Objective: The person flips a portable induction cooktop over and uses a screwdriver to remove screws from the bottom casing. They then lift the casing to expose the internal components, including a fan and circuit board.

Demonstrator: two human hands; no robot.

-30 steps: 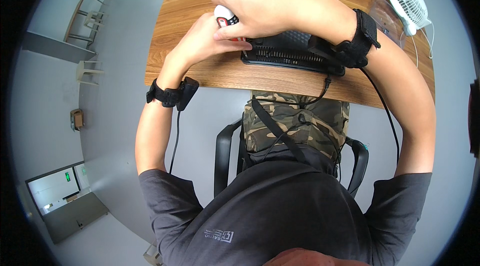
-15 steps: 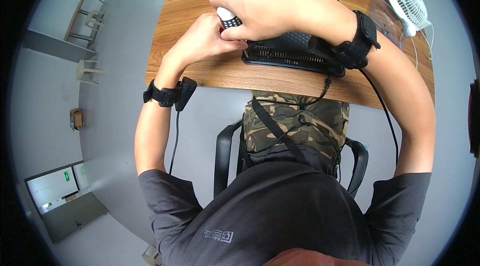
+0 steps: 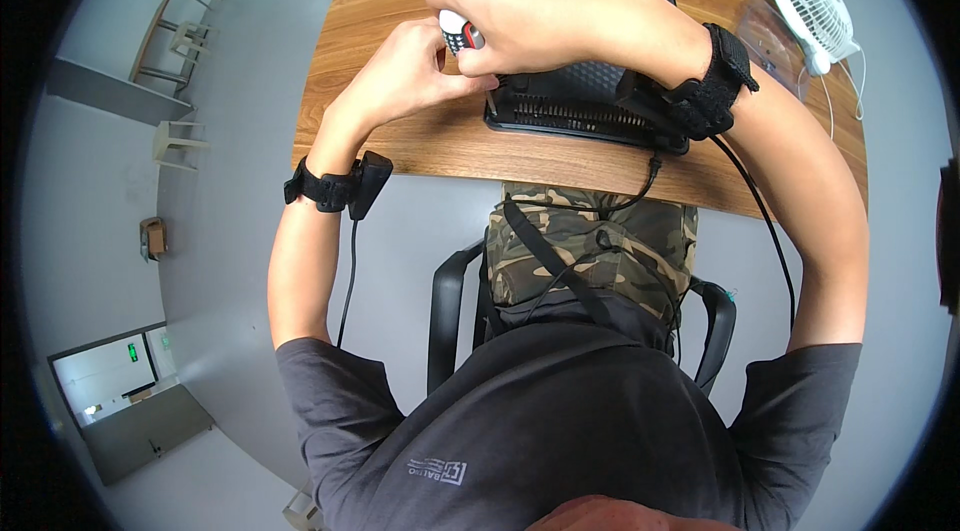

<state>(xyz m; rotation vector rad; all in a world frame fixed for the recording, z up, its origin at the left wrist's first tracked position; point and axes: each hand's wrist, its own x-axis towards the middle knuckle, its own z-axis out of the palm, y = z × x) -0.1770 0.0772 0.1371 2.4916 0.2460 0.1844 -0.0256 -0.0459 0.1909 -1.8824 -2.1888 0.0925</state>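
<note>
My right hand is closed round the handle of a screwdriver, which has a white end and a black dotted grip with red. Just below it, my left hand has its thumb and fingers closed about the lower part of the tool, mostly hidden by the hands. A short bit of thin shaft shows under the left thumb, at the near left corner of a black vented device. The device lies on the wooden table with its rubber feet facing up. My right forearm covers part of it.
A white fan with a cable stands at the table's right, beside a clear plastic piece. A black plug hangs by the table's near edge. Black straps with cables circle both wrists. Chair armrests flank my lap.
My right hand has turned and shifted slightly on the screwdriver, so more of the red on its handle shows. The left hand has barely moved, and the device stays in place.
</note>
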